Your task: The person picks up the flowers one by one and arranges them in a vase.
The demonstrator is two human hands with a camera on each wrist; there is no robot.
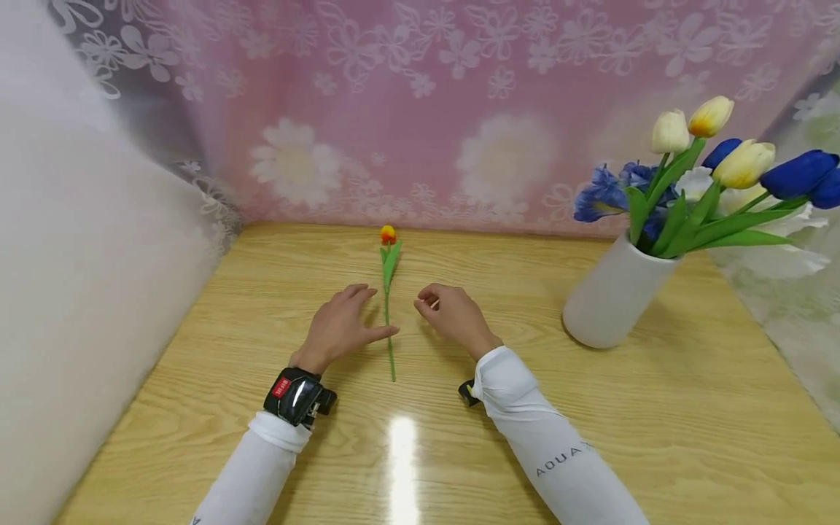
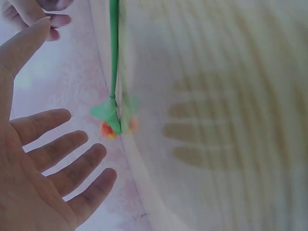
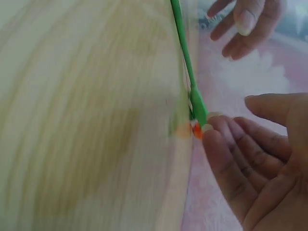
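A single artificial tulip (image 1: 390,268) with a red-and-yellow bloom lies on the wooden table, its bloom pointing to the back and its thin stem toward the front. My left hand (image 1: 341,324) hovers just left of the stem, fingers spread, the thumb reaching over to it in the head view. On the other side, my right hand (image 1: 456,315) is held a little away from the stem with fingers loosely bent and nothing between them. In the left wrist view the green stem (image 2: 114,53) passes beyond the left fingertips. The right wrist view shows the leaf (image 3: 198,108) partly behind the right fingertips.
A white vase (image 1: 610,299) stands tilted-looking at the right, filled with yellow-white tulips (image 1: 744,164) and blue flowers (image 1: 600,193). Behind the table (image 1: 262,321) hangs a pink floral curtain (image 1: 394,109). A pale wall-like surface (image 1: 85,255) borders the left side.
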